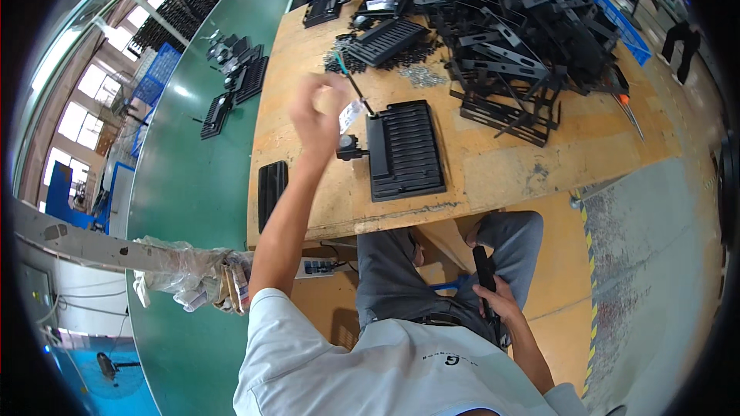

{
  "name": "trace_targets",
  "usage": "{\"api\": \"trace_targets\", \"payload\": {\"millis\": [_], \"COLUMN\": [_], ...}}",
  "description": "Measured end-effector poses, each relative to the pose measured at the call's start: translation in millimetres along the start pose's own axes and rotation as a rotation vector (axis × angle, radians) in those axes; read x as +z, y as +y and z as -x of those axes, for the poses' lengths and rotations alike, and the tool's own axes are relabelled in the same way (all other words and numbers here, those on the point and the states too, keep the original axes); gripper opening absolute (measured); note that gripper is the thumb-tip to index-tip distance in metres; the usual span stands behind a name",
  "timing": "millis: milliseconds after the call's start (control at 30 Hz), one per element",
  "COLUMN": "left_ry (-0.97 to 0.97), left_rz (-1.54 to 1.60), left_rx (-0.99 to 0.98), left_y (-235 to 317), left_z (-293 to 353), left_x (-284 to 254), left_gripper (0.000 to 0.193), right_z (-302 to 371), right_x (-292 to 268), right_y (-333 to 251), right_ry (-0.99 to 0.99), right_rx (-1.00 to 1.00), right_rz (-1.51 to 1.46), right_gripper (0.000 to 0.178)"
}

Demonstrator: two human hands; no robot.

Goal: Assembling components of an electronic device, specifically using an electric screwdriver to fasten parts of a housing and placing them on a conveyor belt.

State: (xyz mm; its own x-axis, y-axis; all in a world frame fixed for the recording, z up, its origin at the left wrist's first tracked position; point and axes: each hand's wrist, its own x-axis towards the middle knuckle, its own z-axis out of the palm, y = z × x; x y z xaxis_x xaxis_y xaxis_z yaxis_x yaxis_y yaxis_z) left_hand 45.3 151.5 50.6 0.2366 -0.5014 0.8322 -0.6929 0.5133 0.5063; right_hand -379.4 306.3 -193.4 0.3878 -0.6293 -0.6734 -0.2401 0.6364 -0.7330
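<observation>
Head view: right hand (pixel 502 300) gripped a black bar (pixel 483 266); left hand (pixel 316 111) was blurred, hold unclear; ribbed panel (pixel 410 155) seemingly placed for reach.

On the table (pixel 493 173) I watch remotely, brackets (pixel 524 26) lie far right (a tool (pixel 624 99) just beside them), a panel (pixel 408 150) lies nearer, and a worktop (pixel 193 200) flanks the table's left.

Matt plastic-looking housing (pixel 406 151), scuffed wooden tabletop (pixel 493 178)
</observation>
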Motion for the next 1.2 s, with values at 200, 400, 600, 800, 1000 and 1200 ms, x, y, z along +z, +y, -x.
{"api": "trace_targets", "payload": {"millis": [200, 400, 600, 800, 1000, 1200], "left_ry": [-0.195, -0.401, -0.458, -0.394, -0.056, -0.173], "left_rz": [-0.388, -0.564, -0.550, -0.642, -0.403, 0.253], "left_rx": [-0.297, -0.346, -0.208, -0.228, -0.502, -0.481], "left_y": [-152, -179, -202, -190, -140, 34], "left_z": [-16, -6, -11, -12, -23, 32], "left_x": [-25, 16, 16, 16, -44, -59], "left_gripper": [0.014, 0.026, 0.019, 0.021, 0.034, 0.025], "right_z": [-4, 5, 2, -3, 11, 74], "right_x": [3, 8, 8, 6, 6, -8], "right_y": [-11, -18, -16, -12, -25, -53], "right_ry": [-0.032, 0.051, 0.063, 0.042, -0.024, -0.182], "right_rx": [0.050, 0.114, 0.126, 0.064, 0.091, 0.058], "right_rz": [0.059, 0.017, 0.057, 0.065, 0.020, 0.047], "right_gripper": [0.033, 0.038, 0.042, 0.037, 0.046, 0.063]}}
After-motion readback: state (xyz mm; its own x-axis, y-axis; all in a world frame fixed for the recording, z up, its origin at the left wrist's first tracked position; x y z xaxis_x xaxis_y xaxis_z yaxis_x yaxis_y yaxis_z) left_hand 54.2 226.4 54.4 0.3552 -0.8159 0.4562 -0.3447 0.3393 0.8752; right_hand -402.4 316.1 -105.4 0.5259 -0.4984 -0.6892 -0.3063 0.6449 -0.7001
